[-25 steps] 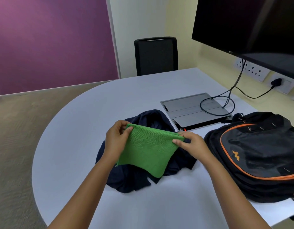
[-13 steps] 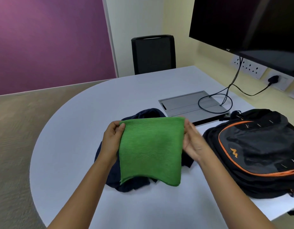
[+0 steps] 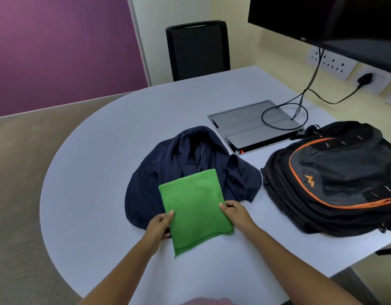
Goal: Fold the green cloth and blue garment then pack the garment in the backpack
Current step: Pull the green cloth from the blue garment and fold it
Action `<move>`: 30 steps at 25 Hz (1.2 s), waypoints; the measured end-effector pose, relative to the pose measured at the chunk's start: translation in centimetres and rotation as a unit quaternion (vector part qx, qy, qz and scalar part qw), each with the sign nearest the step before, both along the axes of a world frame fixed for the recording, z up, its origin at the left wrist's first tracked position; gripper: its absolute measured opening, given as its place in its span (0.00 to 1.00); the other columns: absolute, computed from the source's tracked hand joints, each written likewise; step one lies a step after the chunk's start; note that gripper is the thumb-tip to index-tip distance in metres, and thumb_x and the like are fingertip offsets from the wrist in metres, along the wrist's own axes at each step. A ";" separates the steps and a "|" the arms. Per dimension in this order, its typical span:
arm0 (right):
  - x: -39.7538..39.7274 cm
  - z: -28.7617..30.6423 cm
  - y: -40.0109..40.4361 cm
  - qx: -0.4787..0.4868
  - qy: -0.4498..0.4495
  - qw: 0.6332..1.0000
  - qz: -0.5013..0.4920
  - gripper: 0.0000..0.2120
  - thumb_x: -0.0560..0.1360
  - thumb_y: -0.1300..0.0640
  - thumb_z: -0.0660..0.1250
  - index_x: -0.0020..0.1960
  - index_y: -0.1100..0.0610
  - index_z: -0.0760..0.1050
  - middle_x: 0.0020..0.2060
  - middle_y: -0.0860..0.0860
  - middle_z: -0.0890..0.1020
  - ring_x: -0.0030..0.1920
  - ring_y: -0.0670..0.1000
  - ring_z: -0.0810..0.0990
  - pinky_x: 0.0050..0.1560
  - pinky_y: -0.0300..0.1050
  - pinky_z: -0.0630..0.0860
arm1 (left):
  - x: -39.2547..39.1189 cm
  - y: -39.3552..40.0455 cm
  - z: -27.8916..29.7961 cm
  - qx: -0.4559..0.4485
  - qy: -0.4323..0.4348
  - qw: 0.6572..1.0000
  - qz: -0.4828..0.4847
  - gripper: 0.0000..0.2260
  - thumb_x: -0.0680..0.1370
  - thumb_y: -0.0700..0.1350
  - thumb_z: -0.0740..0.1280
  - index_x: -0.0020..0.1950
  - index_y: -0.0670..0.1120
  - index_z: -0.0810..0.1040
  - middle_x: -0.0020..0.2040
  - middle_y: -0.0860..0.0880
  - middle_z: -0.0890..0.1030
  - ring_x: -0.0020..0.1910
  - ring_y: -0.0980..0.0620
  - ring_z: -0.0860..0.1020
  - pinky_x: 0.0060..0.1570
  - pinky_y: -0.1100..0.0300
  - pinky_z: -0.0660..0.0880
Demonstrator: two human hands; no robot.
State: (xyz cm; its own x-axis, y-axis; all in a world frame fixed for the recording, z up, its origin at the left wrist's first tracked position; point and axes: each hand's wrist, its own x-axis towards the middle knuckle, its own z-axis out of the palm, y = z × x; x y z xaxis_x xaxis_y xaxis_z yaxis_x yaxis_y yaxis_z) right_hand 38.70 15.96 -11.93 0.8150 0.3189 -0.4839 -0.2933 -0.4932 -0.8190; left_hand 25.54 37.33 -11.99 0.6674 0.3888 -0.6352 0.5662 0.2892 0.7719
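Note:
A folded green cloth [image 3: 194, 208] lies flat, its far part over the crumpled dark blue garment [image 3: 185, 159] and its near part on the white table [image 3: 97, 172]. My left hand [image 3: 160, 225] holds the cloth's left edge, thumb on top and fingers under it. My right hand [image 3: 235, 213] grips the right edge the same way. A black backpack [image 3: 335, 179] with orange trim lies closed on the table to the right of the garment.
A grey cable box lid [image 3: 254, 124] is set in the table behind the garment, with black cables [image 3: 300, 102] looping onto it from a wall monitor [image 3: 326, 20]. A black chair [image 3: 198, 49] stands at the far edge. Wall sockets [image 3: 335, 64] are at the right.
The green cloth was held up by its top corners; now it is laid down flat on the garment and table. Both hands slid down to its side edges.

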 end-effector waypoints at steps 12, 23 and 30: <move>2.4 4.4 0.6 0.147 0.023 0.988 -0.031 0.06 0.76 0.57 0.67 0.43 0.59 0.79 0.36 0.49 0.82 0.37 0.44 0.80 0.41 0.36 0.77 | 2.0 1.4 5.7 0.058 -0.069 0.994 0.059 0.09 0.77 0.45 0.66 0.40 0.42 0.77 0.38 0.46 0.81 0.36 0.53 0.78 0.33 0.66 0.74; 5.6 12.6 3.7 0.296 -0.014 0.950 -0.095 0.04 0.77 0.59 0.64 0.44 0.57 0.74 0.42 0.52 0.82 0.40 0.47 0.84 0.41 0.38 0.81 | 5.1 4.3 12.8 0.159 -0.237 0.955 0.075 0.05 0.77 0.41 0.66 0.43 0.49 0.78 0.40 0.52 0.80 0.36 0.59 0.77 0.39 0.64 0.71; 2.6 4.7 2.7 0.043 0.056 0.995 -0.070 0.15 0.73 0.45 0.69 0.36 0.56 0.73 0.39 0.53 0.77 0.41 0.52 0.78 0.33 0.40 0.79 | 2.3 0.3 5.0 0.135 -0.103 0.985 0.036 0.09 0.71 0.42 0.71 0.49 0.47 0.75 0.47 0.48 0.79 0.46 0.51 0.76 0.44 0.60 0.71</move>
State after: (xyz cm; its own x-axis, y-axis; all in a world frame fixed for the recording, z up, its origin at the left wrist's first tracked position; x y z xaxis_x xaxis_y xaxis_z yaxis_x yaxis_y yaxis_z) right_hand 41.26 18.67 -7.21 0.7968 0.2503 -0.5499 -0.4459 -0.3706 -0.8148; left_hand 27.84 37.61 -7.03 0.7360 0.5752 -0.3569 0.3758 0.0913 0.9222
